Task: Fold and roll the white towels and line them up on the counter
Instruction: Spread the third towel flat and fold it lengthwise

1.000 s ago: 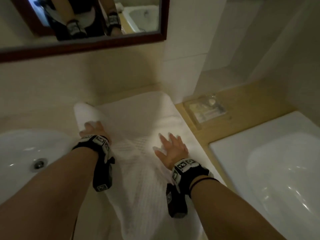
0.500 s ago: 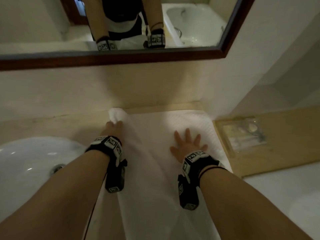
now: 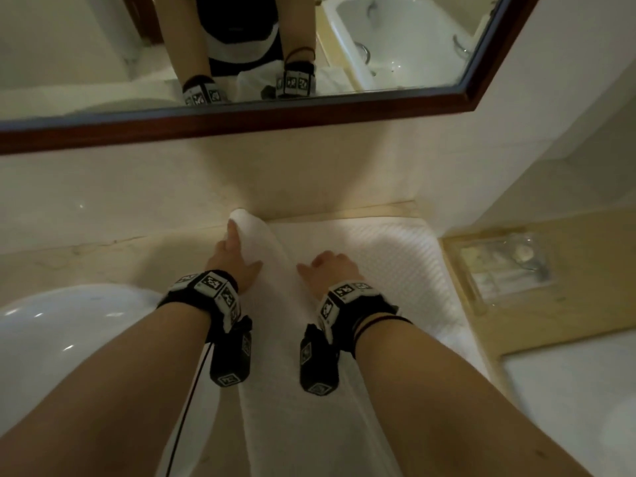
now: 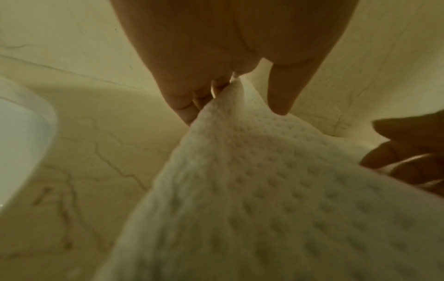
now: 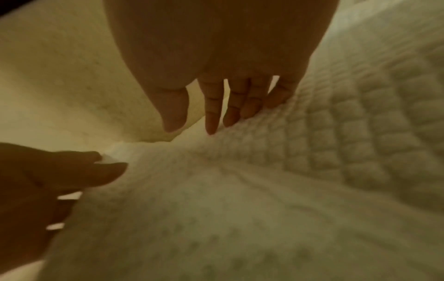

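Note:
A white waffle-weave towel (image 3: 378,256) lies spread on the marble counter (image 3: 103,256) and hangs over the front edge. My left hand (image 3: 234,256) pinches the towel's left edge between thumb and fingers and holds that flap raised over the middle. The left wrist view shows the towel (image 4: 264,190) rising into my left hand (image 4: 235,106). My right hand (image 3: 327,270) rests just right of the flap. In the right wrist view its fingers (image 5: 211,117) point down, with their tips touching the towel (image 5: 288,190). My left hand (image 5: 72,171) shows at the left of that view.
A white sink (image 3: 51,339) lies left of the towel. A dark-framed mirror (image 3: 309,111) hangs on the wall behind. A clear tray of small items (image 3: 502,266) sits on the wooden ledge (image 3: 585,270) at right, and a bathtub (image 3: 568,390) is below it.
My left hand has carried the towel's left edge rightward over the middle. My right hand, earlier flat with spread fingers, has drawn in close to the left. The head view tilted up.

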Available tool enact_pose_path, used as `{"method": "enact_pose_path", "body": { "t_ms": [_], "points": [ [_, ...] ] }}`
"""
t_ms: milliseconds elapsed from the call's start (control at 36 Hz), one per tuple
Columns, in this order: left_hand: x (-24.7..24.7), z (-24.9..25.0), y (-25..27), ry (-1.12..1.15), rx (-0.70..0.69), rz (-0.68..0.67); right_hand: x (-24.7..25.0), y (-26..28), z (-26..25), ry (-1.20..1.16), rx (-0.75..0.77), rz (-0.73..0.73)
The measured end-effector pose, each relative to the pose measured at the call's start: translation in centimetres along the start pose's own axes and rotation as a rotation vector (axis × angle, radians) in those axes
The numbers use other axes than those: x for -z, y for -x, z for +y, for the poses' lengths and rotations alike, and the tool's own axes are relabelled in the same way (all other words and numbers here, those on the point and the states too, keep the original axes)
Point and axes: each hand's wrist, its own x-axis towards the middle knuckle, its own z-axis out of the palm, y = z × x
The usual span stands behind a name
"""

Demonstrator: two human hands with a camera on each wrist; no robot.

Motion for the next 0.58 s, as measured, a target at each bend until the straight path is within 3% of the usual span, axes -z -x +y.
{"method": "enact_pose_path", "body": {
  "t_ms": [139, 250, 389, 444, 583],
  "points": [
    [0.0, 0.6, 0.4, 0.086, -0.008, -0.026, -0.8, -0.5, -1.3, 0.108, 0.008, -0.115],
    [0.1, 0.5, 0.3, 0.175, -0.022, -0.041, -0.9, -0.2, -1.6, 0.062, -0.028, -0.119],
    [0.1, 0.6, -0.3, 0.285, 0.064, -0.02, 2.4, 0.6, 0.0, -0.507, -0.009, -0.064],
    [-0.2, 1.0, -0.5, 0.27, 0.082, -0.015, 4.1, 1.1, 1.9, -0.725, -0.099, 0.037],
    [-0.8, 3.1, -0.1, 0.153, 0.135, -0.084, 5.0, 0.8, 5.4, -0.832, -0.182, 0.144]
  ]
}}
